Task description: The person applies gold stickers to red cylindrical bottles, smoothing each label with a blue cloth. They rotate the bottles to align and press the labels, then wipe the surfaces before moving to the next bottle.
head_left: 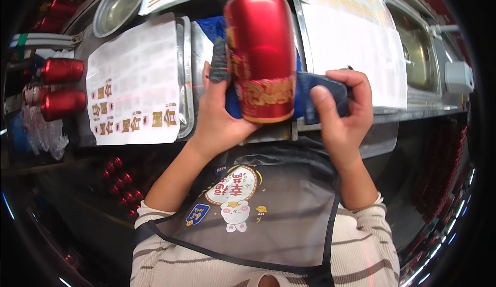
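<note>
A glossy red bottle (262,34) with gold lettering and a gold band near its base stands out in front of me. My left hand (219,109) grips its lower left side; a dark grey cloth wrap (220,62) covers part of those fingers. Just right of the base, my right hand (347,109) pinches a folded dark blue cloth or pad (329,96) between thumb and fingers. Whether that pad touches the bottle I cannot tell. Behind the bottle, a bright blue cloth (211,27) is partly hidden.
To the left lies a white decal sheet (135,65) on a metal tray, with two red bottles (63,105) lying beyond it. Another decal sheet (351,49) lies right, beside a metal basin (421,54). A round metal bowl (120,8) stands at the back left.
</note>
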The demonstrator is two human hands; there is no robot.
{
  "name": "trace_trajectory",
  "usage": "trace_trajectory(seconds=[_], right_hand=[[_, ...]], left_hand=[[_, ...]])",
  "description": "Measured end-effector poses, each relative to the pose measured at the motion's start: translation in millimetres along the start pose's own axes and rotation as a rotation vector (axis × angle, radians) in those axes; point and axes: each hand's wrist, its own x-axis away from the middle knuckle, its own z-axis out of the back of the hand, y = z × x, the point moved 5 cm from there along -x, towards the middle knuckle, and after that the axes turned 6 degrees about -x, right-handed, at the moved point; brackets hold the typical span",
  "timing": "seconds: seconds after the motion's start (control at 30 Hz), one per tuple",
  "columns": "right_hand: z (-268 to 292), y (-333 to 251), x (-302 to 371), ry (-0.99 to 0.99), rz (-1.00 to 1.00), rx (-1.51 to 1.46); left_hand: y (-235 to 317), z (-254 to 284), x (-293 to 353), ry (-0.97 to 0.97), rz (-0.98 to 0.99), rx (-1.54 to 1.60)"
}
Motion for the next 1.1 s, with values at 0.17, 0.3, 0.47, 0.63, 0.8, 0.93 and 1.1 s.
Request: trace_trajectory(seconds=[0.17,0.3,0.47,0.63,0.8,0.93,1.1], right_hand=[[6,17,-18,0.056,-0.027,0.114],[-12,-8,-6,-0.090,0.234,0.111],[1,-7,25,-0.309,0.312,0.011],[4,-3,5,-0.053,0.094,-0.095],[-10,-17,6,-0.240,0.302,0.029],[-8,27,-26,-0.010,-0.254,-0.138],[-17,-10,0,-0.117,0.358,0.182]], left_hand=[[12,4,6,0.123,-0.239,-0.337],[24,6,7,0.134,-0.311,-0.530],[29,3,15,0.103,-0.418,-0.667],[16,2,29,0.163,-0.462,-0.621],[17,5,28,0.223,-0.270,-0.482],[7,7,17,0.226,-0.319,-0.401],[24,17,8,0.245,-0.406,-0.440]])
